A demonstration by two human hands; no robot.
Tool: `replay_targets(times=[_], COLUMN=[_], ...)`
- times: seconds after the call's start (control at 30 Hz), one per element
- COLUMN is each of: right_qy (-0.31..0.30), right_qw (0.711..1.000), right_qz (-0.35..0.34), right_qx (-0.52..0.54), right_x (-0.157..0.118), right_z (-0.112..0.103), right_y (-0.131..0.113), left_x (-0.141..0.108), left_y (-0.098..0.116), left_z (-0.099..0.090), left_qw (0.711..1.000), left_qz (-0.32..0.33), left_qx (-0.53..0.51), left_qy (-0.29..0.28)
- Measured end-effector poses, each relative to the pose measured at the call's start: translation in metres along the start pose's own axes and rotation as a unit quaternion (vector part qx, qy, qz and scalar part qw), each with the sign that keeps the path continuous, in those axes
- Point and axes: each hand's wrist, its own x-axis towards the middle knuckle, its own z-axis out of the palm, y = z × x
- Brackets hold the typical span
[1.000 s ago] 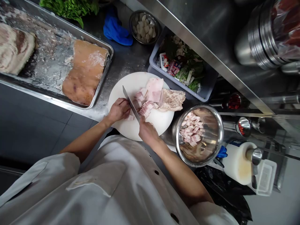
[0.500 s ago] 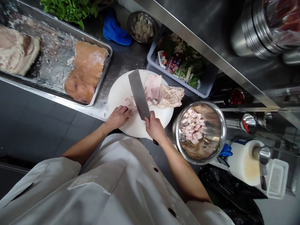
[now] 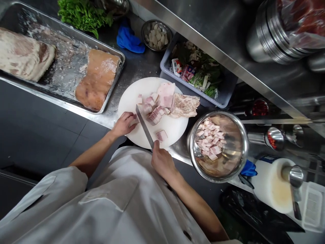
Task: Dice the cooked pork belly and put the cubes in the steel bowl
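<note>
My right hand [image 3: 163,159] is closed round the handle of a cleaver [image 3: 144,126], whose blade stands edge-down on a round white cutting board [image 3: 129,95]. At the board's left edge, my left hand [image 3: 125,123] has its fingers bent beside the blade; what they hold, if anything, is too small to tell. Cut meat pieces [image 3: 155,114] lie right of the blade, and one separate piece [image 3: 161,135] is nearer me. A larger meat slab [image 3: 185,105] rests at the board's right side.
A steel bowl [image 3: 232,162] with diced meat stands right of the board. Behind are a grey bin [image 3: 166,69] of scraps, a small bowl [image 3: 168,28] and a blue cloth [image 3: 129,40]. Left is a meat tray [image 3: 118,79]; a metal shelf edge [image 3: 215,51] crosses above.
The cleaver has turned from lying flat over the meat to edge-down, and my right hand has moved left and towards me. More meat pieces show on the board.
</note>
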Motion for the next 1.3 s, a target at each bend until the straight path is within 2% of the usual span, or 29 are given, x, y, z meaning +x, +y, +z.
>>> replay_targets(times=[0.2,0.4,0.53,0.7,0.83,0.9,0.97,1.03,1.1,1.13,1.17,1.23,1.3], right_qy=[-0.023,-0.046,-0.046,0.002,0.056,0.085,0.122,0.153,0.152,0.131,0.102,0.052,0.044], right_qw=[1.000,0.999,0.999,1.000,0.998,0.996,0.986,0.956,0.895,0.854,0.810,0.736,0.690], right_qz=[0.004,-0.010,-0.005,-0.010,-0.008,-0.002,0.001,-0.008,-0.041,-0.064,-0.087,-0.115,-0.115], right_qx=[-0.018,-0.009,0.001,-0.019,-0.020,0.024,0.113,0.250,0.418,0.500,0.571,0.665,0.713], right_x=[0.002,0.016,0.036,0.078,0.110,0.115,0.109,0.093,0.074,0.065,0.058,0.048,0.045], right_z=[-0.012,-0.027,-0.023,0.000,0.006,0.005,0.005,0.008,0.015,0.018,0.022,0.030,0.040], right_y=[-0.005,-0.006,-0.006,-0.017,-0.025,-0.018,-0.002,0.019,0.036,0.043,0.048,0.054,0.056], left_x=[0.004,0.000,0.000,-0.001,-0.003,-0.004,-0.002,0.004,0.018,0.027,0.039,0.062,0.082], left_y=[0.000,0.003,0.003,0.003,0.003,0.003,0.006,0.012,0.020,0.026,0.032,0.048,0.063], left_z=[0.006,0.010,0.011,0.015,0.020,0.018,0.010,-0.003,-0.017,-0.022,-0.026,-0.027,-0.020], left_qw=[1.000,0.998,0.997,0.998,0.997,0.997,0.996,0.991,0.968,0.945,0.913,0.823,0.747], left_qz=[0.009,-0.044,-0.061,-0.051,-0.067,-0.072,-0.073,-0.099,-0.157,-0.188,-0.216,-0.262,-0.301], left_qx=[0.002,-0.033,-0.048,-0.041,-0.033,-0.029,-0.045,-0.084,-0.178,-0.254,-0.342,-0.504,-0.583], left_qy=[0.025,-0.006,-0.023,-0.011,-0.015,-0.009,0.006,0.043,0.082,0.081,0.060,-0.029,-0.108])
